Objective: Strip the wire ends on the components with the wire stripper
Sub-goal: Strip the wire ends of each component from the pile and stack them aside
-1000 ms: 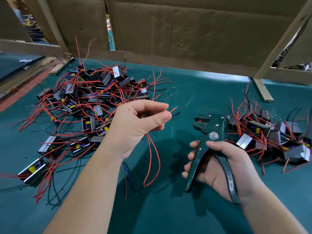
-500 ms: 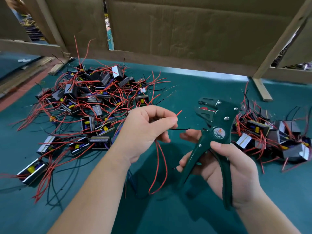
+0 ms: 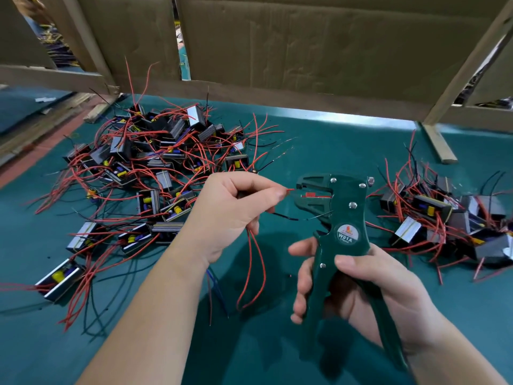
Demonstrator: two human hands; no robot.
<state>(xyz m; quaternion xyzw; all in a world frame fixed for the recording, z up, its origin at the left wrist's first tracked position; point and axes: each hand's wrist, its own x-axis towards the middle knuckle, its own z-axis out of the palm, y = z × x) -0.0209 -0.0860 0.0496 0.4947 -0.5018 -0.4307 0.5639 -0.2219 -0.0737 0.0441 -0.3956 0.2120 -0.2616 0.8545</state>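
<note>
Two hands busy: left hand (image 3: 230,215) pinches thin red insulated wire (image 3: 290,189) near its tip, at jaws of dark-green wire stripper (image 3: 345,215); right hand (image 3: 383,284) grips handles. Wire's limp & light, so I'd hold close to the end.

A small assembly workshop. Heaps of wired components (image 3: 155,173) cover a green work table (image 3: 319,140). Cardboard panels (image 3: 305,45) wall it in.

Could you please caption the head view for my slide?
Left hand holds red wire end at mouth of green wire stripper gripped by right hand.
</note>
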